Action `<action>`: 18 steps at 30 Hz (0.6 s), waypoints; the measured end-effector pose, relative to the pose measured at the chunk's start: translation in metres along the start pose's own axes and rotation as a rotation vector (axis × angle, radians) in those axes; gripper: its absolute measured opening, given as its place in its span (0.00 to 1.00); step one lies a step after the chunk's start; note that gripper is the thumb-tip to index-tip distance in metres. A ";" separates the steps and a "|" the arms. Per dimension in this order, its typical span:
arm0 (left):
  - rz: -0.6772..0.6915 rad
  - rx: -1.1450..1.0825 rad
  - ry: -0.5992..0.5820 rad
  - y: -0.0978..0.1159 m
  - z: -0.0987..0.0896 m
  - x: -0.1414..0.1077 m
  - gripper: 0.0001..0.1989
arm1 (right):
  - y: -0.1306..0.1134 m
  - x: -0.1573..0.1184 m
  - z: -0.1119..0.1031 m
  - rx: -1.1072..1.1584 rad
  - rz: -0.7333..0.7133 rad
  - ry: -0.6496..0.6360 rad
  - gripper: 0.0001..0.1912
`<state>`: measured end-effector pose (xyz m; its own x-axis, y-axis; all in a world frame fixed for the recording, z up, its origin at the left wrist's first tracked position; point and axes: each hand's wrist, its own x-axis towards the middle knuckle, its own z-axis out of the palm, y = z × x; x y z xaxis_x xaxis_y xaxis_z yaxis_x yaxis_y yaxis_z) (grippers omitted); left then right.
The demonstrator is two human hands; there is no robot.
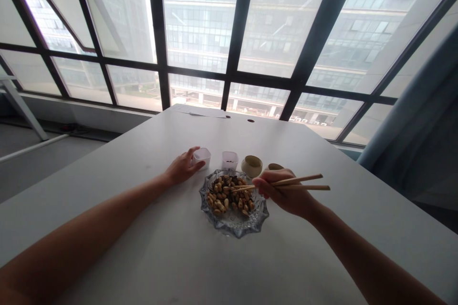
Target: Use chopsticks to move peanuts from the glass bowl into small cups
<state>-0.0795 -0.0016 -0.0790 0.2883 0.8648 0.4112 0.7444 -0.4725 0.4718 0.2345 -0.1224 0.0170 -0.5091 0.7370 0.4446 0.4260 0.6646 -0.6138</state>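
At the centre of the frame, the glass bowl (263,223) of nuts (226,204) sits on the table (161,257). The right hand (291,198) grips chopsticks (304,188), tips among the nuts; whether they pinch one, I cannot tell. Just beyond the bowl's upper left, the left hand (182,167) grasps a cup (204,155) between thumb and fingers. Smooth, rounded nuts could slip from crossed or uneven tips; a careless nudge could tip the light-looking cup.

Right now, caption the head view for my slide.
Right hand dips chopsticks into a glass bowl of nuts, left hand on a cup.
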 end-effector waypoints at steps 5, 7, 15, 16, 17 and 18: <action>0.008 -0.005 0.010 -0.002 0.002 0.001 0.38 | 0.008 -0.001 0.000 0.155 0.104 0.119 0.24; 0.006 -0.006 0.008 -0.002 0.002 0.001 0.38 | 0.015 0.002 -0.003 0.285 0.214 0.310 0.25; 0.011 -0.010 -0.003 0.000 -0.001 0.000 0.38 | 0.035 0.014 -0.012 0.791 0.519 0.744 0.24; 0.011 -0.010 -0.003 0.000 0.000 0.000 0.38 | 0.035 0.014 -0.012 0.800 0.532 0.745 0.23; 0.011 -0.010 -0.003 -0.001 0.000 0.000 0.38 | 0.035 0.014 -0.011 0.807 0.541 0.744 0.23; 0.011 -0.010 -0.002 -0.001 0.000 0.000 0.38 | 0.034 0.014 -0.010 0.812 0.545 0.742 0.23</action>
<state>-0.0802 -0.0011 -0.0798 0.2975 0.8598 0.4151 0.7349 -0.4837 0.4754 0.2497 -0.0887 0.0090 0.2516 0.9624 0.1029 -0.2748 0.1730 -0.9458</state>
